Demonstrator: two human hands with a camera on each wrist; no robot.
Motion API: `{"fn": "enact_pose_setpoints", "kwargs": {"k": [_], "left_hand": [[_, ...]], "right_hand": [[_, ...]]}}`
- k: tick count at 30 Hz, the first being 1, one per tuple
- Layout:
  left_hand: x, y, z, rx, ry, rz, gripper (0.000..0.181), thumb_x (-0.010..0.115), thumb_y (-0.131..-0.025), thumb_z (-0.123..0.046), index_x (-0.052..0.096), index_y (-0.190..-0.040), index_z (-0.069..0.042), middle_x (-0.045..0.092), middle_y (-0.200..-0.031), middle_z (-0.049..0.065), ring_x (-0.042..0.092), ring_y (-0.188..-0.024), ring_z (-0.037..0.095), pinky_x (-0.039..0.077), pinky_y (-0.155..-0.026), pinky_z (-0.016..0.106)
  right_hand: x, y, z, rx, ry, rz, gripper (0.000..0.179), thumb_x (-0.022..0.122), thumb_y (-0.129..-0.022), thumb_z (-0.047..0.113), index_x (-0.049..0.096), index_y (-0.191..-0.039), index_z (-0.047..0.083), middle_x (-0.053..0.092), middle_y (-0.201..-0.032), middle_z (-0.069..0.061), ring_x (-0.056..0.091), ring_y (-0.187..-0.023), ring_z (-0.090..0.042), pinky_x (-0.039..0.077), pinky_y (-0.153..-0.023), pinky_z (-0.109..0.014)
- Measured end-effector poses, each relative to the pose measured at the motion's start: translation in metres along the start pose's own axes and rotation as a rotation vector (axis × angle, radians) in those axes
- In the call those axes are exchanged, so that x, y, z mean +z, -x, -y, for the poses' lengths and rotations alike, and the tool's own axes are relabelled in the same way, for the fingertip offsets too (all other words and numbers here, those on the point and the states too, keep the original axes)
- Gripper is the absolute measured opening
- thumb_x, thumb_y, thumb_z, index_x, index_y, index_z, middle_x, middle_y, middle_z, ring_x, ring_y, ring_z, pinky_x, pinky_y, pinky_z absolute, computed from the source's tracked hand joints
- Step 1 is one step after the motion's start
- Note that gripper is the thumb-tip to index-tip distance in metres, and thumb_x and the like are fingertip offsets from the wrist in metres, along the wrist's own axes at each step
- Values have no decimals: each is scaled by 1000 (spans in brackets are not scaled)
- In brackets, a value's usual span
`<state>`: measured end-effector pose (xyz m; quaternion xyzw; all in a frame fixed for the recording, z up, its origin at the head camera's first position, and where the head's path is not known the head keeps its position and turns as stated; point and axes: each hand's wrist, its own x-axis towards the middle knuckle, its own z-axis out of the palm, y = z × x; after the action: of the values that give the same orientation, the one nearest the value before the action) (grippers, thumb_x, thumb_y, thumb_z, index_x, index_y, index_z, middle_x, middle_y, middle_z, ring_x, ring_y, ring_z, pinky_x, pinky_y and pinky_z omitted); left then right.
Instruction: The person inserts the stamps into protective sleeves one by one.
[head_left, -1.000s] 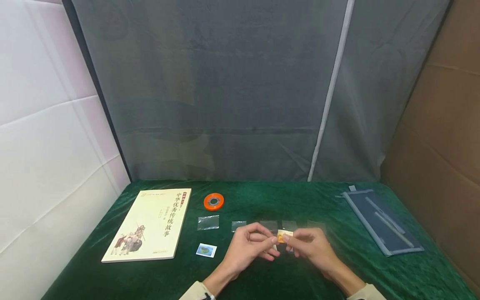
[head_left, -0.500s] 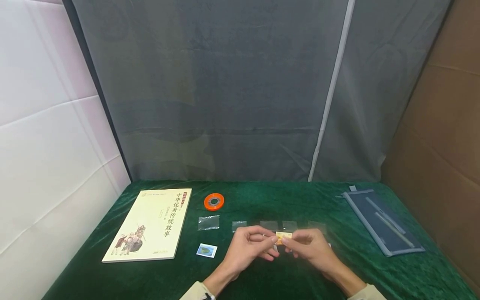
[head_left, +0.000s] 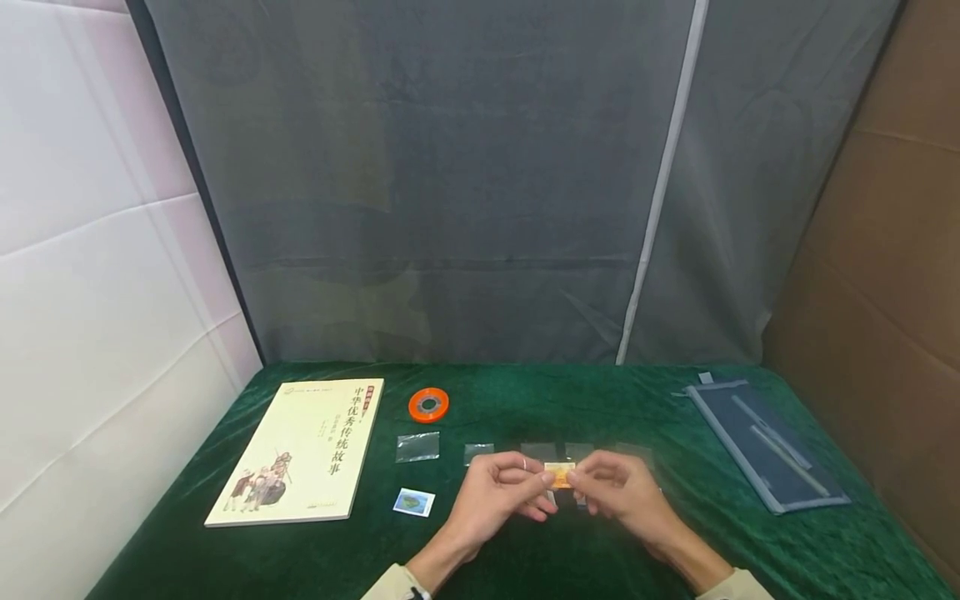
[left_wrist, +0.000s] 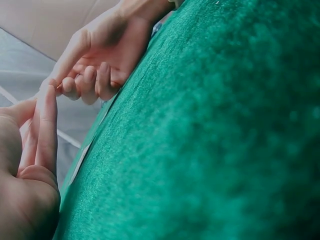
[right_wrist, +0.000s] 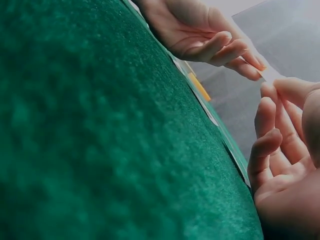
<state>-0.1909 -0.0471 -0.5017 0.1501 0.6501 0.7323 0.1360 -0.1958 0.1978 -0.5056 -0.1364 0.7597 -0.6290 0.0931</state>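
Between the two hands, over the green cloth, is a small yellow-orange stamp [head_left: 559, 475]. My left hand [head_left: 498, 492] pinches its left edge with thumb and forefinger. The right edge is pinched by thumb and forefinger of my right hand [head_left: 618, 493]. In the right wrist view the stamp [right_wrist: 267, 74] appears nearly edge-on as a pale sliver between the fingertips. The other fingers of both hands curl loosely below. A stamp with a blue-green picture [head_left: 413, 502] lies left of my left hand. Bits of other small pieces show partly hidden beneath the hands.
Clear plastic sleeves, such as this larger one [head_left: 417, 447] and a smaller one [head_left: 478, 452], lie in a row beyond the hands. An orange tape roll [head_left: 428, 405] and a cream book [head_left: 300, 450] lie left. A blue zip pouch [head_left: 768, 444] lies right.
The yellow-orange stamp has moved slightly left between the hands, and the right thumb has slid towards its right edge, so more of its face shows. The left hand has hardly moved.
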Motion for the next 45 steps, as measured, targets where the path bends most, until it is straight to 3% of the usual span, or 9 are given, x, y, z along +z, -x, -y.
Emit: {"fn": "enact_pose_setpoints", "kwargs": {"k": [5,12,17,25,32,34,38,41,45], "left_hand": [[5,1,-3,17,22,10,28,82,-99,-21,72,-111,2,80,-107,31,83,-80,24,69,-71,39],[11,3,-5,22,32,29,28,81,-100,-23,72,-111,1,83,-108,20,84,-82,27,69,-72,41],[12,4,-5,23,50,33,28,80,-101,-22,72,-115,1,83,-108,19,84,-85,27,69,-73,40],[14,2,-5,24,46,30,29,79,-101,-24,73,-116,0,84,-106,17,84,-88,29,69,-74,42],[13,3,-7,13,27,27,29,77,-103,-26,74,-117,-1,83,-109,19,84,-89,33,69,-74,42],[12,4,-10,25,-6,15,27,76,-104,-27,75,-117,-3,83,-112,17,84,-93,33,69,-77,41],[12,5,-17,78,-192,-60,21,76,-103,-32,80,-114,-15,84,-112,4,82,-100,21,67,-84,29],[15,6,-24,96,-323,-107,16,78,-102,-36,82,-111,-23,83,-108,-3,79,-98,14,63,-83,21],[22,3,-32,105,-383,-113,14,80,-100,-35,84,-107,-24,83,-103,-5,79,-91,14,63,-76,22]], "right_hand": [[0,1,2,-24,10,21,16,75,-104,23,76,-100,8,78,-84,-5,65,-67,-8,56,-58,-26],[1,2,7,-25,5,31,15,74,-104,22,78,-101,8,81,-96,-19,66,-70,-8,56,-60,-26],[2,3,7,-21,-2,34,16,73,-105,21,79,-101,7,80,-97,-24,67,-71,-8,59,-63,-28],[0,4,8,-36,-7,39,15,73,-105,19,80,-101,5,81,-92,-14,66,-71,-7,60,-65,-30],[-2,3,10,-133,15,68,13,72,-104,14,80,-99,5,81,-89,-8,70,-72,-9,62,-65,-32],[-4,3,12,-146,31,61,12,73,-104,14,80,-98,5,80,-85,-5,69,-70,-8,63,-64,-32],[-7,5,17,-139,42,44,12,75,-103,15,80,-95,6,74,-77,0,66,-67,-6,61,-61,-31],[-12,6,20,-138,64,57,13,76,-103,16,79,-95,6,74,-77,-6,68,-68,-9,61,-61,-33],[-24,4,26,-133,166,79,10,76,-103,20,79,-98,12,77,-86,-13,71,-69,-14,62,-61,-35]]}}
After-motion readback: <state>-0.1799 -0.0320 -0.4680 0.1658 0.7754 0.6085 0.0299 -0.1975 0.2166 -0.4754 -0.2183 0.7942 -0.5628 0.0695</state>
